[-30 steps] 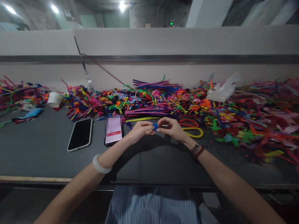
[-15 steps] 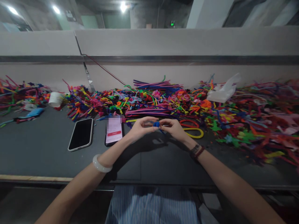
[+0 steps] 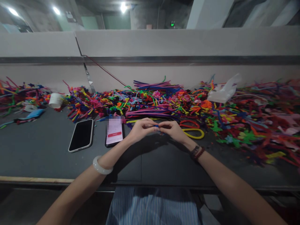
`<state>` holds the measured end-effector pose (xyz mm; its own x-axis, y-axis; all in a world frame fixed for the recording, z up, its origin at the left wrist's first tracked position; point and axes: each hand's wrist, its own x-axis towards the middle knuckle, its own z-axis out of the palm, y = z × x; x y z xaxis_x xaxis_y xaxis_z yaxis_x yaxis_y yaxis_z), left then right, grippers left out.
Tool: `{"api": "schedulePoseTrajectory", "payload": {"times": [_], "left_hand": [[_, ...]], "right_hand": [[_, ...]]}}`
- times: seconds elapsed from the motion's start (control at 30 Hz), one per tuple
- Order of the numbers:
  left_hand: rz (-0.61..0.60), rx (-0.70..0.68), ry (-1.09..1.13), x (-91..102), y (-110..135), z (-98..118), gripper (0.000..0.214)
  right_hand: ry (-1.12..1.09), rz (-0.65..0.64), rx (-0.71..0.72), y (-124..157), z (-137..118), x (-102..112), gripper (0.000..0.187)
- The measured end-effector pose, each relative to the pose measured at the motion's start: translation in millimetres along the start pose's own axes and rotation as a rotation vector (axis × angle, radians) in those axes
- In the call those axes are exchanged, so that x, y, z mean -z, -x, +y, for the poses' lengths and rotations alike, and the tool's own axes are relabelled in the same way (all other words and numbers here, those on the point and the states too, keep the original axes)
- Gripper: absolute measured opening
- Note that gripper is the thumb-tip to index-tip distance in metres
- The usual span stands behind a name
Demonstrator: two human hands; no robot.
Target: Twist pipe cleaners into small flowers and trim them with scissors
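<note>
A small piece of blue pipe cleaner (image 3: 156,126) is pinched between both hands above the dark table. My left hand (image 3: 143,128) grips it from the left with thumb and fingertips together. From the right, my right hand (image 3: 172,128) holds it the same way, and the fingertips of both hands nearly meet. Most of the blue piece is hidden behind the fingers, so its shape does not show. Just behind the hands lies a row of long pink and purple pipe cleaners (image 3: 150,112).
Piles of coloured pipe cleaner pieces (image 3: 98,101) run along the back. Scissors with a yellow handle (image 3: 197,133) and a red handle (image 3: 191,124) lie right. Two phones, one dark (image 3: 81,136), one lit (image 3: 114,132), lie left. A paper cup (image 3: 55,100) and plastic bag (image 3: 223,92) rest by the piles.
My fingertips have come closer together and now cover more of the blue pipe cleaner, which showed as a small bunched shape before. The things on the table have not moved.
</note>
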<state>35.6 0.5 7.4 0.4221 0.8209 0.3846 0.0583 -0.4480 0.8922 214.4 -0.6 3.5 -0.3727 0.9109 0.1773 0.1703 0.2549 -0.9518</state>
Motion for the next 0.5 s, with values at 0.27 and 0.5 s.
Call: {"api": "schedulePoseTrajectory", "payload": {"times": [0.27,0.5], "left_hand": [[0.056,-0.095,-0.204,-2.9,2.3,-0.2,0.027],[-0.029,-0.156,-0.292,-4.3,3.6,-1.7,0.022]], "right_hand": [[-0.042,0.062,0.042,0.9,-1.0,-1.8,0.023],[0.037,0.089,0.058,-0.6,1.4,-7.5,0.021]]}}
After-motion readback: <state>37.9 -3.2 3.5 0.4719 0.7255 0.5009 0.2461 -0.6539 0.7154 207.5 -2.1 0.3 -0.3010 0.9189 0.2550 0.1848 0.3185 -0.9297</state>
